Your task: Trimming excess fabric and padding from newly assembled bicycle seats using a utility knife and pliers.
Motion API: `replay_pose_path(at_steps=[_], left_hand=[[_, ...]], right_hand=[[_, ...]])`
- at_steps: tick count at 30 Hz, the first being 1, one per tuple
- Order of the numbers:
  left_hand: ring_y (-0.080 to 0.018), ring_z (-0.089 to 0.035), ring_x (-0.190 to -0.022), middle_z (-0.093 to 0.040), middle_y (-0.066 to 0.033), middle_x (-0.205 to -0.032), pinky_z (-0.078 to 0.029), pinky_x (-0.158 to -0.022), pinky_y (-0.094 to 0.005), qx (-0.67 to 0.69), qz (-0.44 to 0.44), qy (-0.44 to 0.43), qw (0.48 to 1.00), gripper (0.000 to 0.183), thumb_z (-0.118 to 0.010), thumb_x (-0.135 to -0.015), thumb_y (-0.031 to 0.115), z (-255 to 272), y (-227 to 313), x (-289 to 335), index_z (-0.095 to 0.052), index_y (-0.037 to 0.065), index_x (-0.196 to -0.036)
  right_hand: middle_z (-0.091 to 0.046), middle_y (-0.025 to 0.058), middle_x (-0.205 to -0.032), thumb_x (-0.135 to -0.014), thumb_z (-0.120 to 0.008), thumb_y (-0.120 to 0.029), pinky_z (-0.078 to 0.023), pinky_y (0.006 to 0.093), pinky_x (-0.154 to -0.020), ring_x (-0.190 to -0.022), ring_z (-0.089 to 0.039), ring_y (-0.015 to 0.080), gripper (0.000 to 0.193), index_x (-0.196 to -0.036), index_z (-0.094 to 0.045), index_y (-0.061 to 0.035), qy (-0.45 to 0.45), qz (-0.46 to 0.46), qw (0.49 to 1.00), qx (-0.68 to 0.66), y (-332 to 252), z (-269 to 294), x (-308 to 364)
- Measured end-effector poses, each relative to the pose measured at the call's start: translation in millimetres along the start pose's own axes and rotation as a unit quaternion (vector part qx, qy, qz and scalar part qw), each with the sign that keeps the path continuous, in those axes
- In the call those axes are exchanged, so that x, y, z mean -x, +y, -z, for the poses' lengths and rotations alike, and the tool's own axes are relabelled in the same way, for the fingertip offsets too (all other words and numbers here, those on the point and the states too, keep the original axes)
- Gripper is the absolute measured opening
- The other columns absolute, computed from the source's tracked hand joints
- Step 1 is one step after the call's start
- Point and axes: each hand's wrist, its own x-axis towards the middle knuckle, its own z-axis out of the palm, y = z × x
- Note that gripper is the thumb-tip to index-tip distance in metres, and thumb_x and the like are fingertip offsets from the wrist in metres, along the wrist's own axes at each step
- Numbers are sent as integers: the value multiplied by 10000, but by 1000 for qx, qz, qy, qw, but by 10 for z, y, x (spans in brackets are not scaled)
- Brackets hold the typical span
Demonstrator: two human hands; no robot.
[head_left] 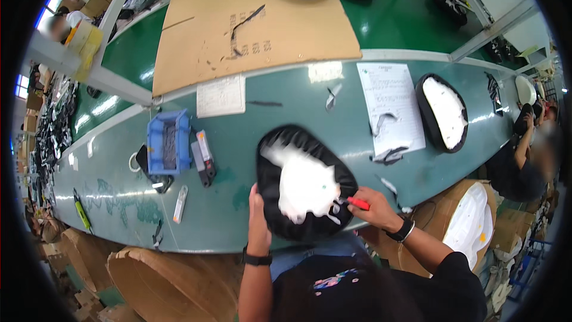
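A black-covered cushion (266,188) with a white inner face (310,185) is tilted at the table's near edge, in front of my body. The black cover is gathered in folds around the white part. My left hand (259,220) grips its left edge, with some fingers hidden behind it. My right hand (376,210) is closed around a small red-handled tool (358,203), whose tip meets the cushion's right side where cover and white part join. The exact kind of tool is too small to tell. Ragged white-grey bits hang near the cushion's lower edge.
Left on the green table (238,137) are a blue bin (170,143), a utility knife (204,158) and another cutter (180,204). Printed sheets (390,101), black scraps and a similar cushion (444,113) lie right. Cardboard (262,24) covers the far bench. A co-worker (524,161) sits at right.
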Motion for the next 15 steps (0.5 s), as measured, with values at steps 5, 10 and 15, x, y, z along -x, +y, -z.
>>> replay_pose_path(at_steps=[5, 10, 15], left_hand=[[-240, -354, -1342, -343, -156, -1477, -272, -1109, -342, -137, 45, 123, 982, 564, -485, -998, 288, 527, -195, 380, -320, -47, -1420], [-334, -479, -1173, -492, -208, -1255, -336, -1038, -414, -417, -72, 207, 882, 424, -544, -908, 112, 825, -384, 893, -450, -31, -1296], [-238, -594, -755, -610, -89, -772, -465, -746, -314, -425, -171, 36, 888, 210, -697, -843, 179, 20, -89, 609, -645, -4, -931]], right_hand=[[-652, 142, -1072, -811, -714, -234, -507, 387, -825, -1008, -624, 354, 284, -1041, -624, -94, 42, 86, 995, -1, -59, -466, 367], [-656, 140, -1111, -806, -739, -245, -513, 379, -841, -1007, -643, 328, 377, -1117, -592, -90, 78, 35, 996, 14, -93, -910, 671], [-656, 148, -1068, -822, -737, -250, -508, 364, -815, -900, -662, 318, 428, -1155, -554, -55, 93, -55, 990, -89, -277, -916, 616]])
